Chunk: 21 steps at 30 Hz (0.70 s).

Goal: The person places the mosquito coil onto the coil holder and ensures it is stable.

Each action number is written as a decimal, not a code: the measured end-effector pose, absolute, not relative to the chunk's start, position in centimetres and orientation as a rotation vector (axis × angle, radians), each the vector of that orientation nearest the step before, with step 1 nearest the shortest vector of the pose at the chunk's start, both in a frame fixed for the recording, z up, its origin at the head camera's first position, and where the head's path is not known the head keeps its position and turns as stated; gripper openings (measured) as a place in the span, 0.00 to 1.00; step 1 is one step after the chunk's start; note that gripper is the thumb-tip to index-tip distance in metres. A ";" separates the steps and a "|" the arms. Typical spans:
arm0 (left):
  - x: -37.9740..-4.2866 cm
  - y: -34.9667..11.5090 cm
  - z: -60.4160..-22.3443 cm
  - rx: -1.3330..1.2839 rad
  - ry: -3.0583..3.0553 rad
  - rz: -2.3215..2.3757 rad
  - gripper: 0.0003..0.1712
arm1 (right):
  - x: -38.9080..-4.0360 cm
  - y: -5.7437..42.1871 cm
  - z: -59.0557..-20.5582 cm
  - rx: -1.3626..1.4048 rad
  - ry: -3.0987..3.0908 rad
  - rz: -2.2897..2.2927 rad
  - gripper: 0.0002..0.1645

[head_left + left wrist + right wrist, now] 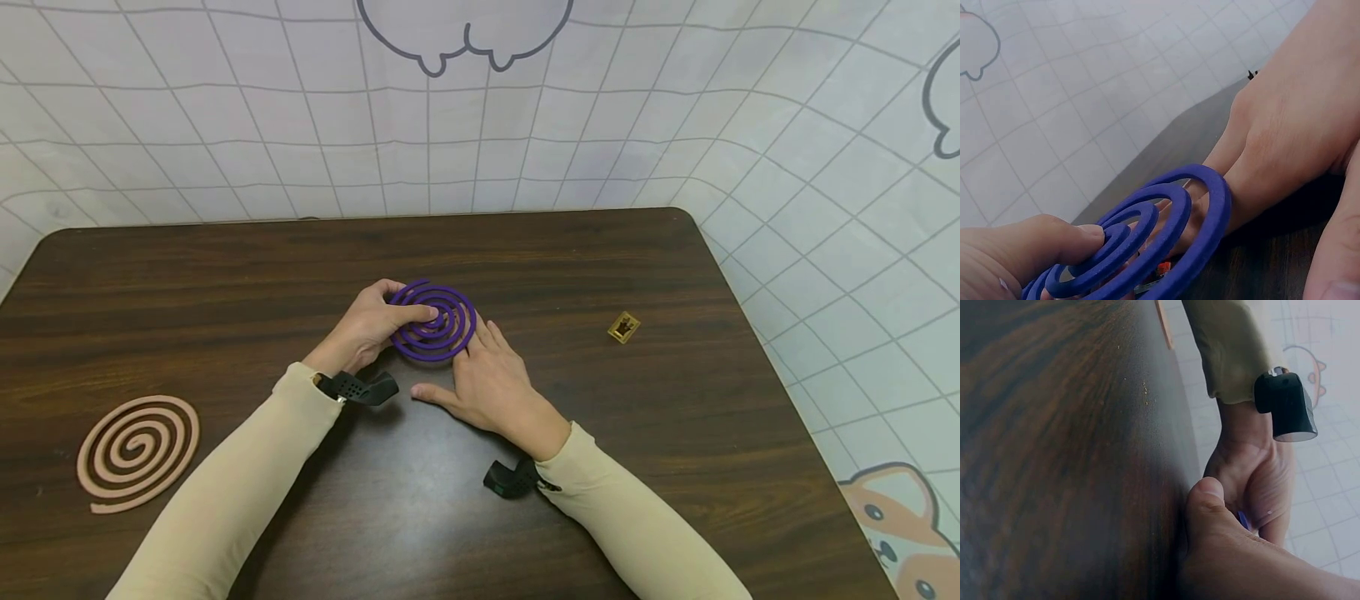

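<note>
A purple spiral mosquito coil (430,357) is held above the table's middle by my left hand (363,325). In the left wrist view the thumb (1054,240) presses on the centre of the coil, and the other fingers are mostly hidden beneath it. My right hand (491,383) lies at the coil's right edge, palm down, its fingers extended and partly behind the rings. Its thumb points left, apart from the coil. A small orange-red patch (1164,269) shows under the rings; what it belongs to cannot be made out.
On the dark wooden table (637,467), a tan spiral coil (194,427) lies flat at the left. A small gold rectangular piece (624,327) with a dark centre lies to the right. White grid-patterned sheeting (450,150) rises behind the table's far edge.
</note>
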<state>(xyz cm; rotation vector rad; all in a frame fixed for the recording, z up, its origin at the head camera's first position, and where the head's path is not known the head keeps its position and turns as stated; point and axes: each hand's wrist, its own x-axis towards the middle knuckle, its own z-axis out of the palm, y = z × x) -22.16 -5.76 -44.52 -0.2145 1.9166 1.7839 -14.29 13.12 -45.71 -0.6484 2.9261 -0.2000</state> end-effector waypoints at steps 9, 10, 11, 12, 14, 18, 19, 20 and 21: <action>-22.1 -5.7 -44.6 -0.212 1.919 1.784 0.40 | -14.3 13.1 -45.7 -0.637 2.922 -0.187 0.67; -22.1 -5.7 -44.5 -0.211 1.919 1.784 0.40 | -14.3 13.1 -45.7 -0.636 2.922 -0.182 0.67; -22.1 -5.7 -44.5 -0.210 1.918 1.783 0.40 | -14.3 13.1 -45.7 -0.636 2.922 -0.179 0.67; -22.1 -5.7 -44.5 -0.210 1.917 1.784 0.40 | -14.3 13.1 -45.7 -0.635 2.922 -0.176 0.67; -22.1 -5.7 -44.5 -0.209 1.920 1.783 0.41 | -14.3 13.1 -45.7 -0.634 2.921 -0.175 0.66; -22.0 -5.7 -44.5 -0.206 1.925 1.786 0.40 | -14.3 13.1 -45.7 -0.639 2.925 -0.175 0.67; -22.0 -5.7 -44.5 -0.203 1.929 1.785 0.40 | -14.3 13.1 -45.7 -0.640 2.927 -0.172 0.67; -22.0 -5.7 -44.5 -0.201 1.930 1.784 0.40 | -14.3 13.1 -45.7 -0.641 2.929 -0.170 0.67; -22.0 -5.7 -44.5 -0.201 1.932 1.783 0.40 | -14.4 13.1 -45.8 -0.642 2.932 -0.167 0.67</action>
